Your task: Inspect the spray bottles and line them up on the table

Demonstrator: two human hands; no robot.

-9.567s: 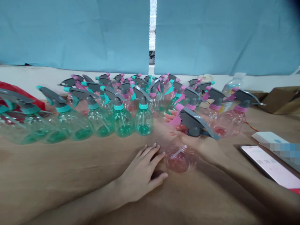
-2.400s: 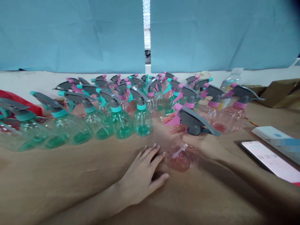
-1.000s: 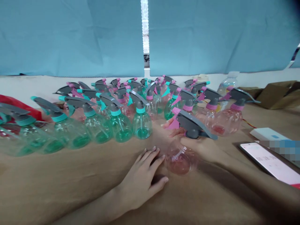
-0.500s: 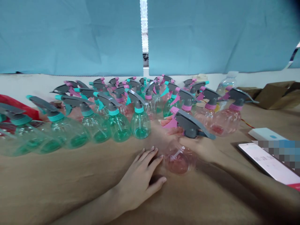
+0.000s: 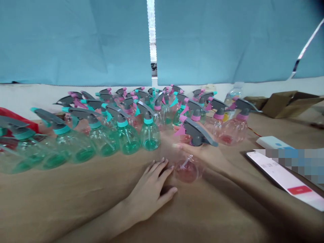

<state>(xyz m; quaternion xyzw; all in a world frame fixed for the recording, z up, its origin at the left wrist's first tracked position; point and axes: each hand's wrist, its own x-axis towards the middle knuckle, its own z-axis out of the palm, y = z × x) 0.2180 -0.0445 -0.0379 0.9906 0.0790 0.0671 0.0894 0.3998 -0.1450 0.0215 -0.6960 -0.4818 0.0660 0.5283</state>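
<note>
A clear pink spray bottle (image 5: 188, 168) with a grey and pink trigger head (image 5: 198, 132) stands in front of me. My right hand (image 5: 206, 151) is closed round its neck from the right, partly hidden behind the trigger head and bottle. Flat on the table lies my left hand (image 5: 152, 189), fingers spread, its fingertips close to the bottle's left side. A green spray bottle (image 5: 150, 136) with a turquoise collar stands beyond my left fingertips. Behind my right hand is another pink spray bottle (image 5: 234, 130).
Several green and pink spray bottles stand in rows along the back and left. To the right lie a phone (image 5: 275, 172) and a white box (image 5: 274, 143). An open cardboard box (image 5: 288, 104) sits farther back, near a clear plastic bottle (image 5: 234, 94). Red material (image 5: 20, 118) shows at left.
The view has turned slightly to the right, so most things sit farther left in it. My right hand keeps hold of the pink spray bottle, and my left hand stays flat.
</note>
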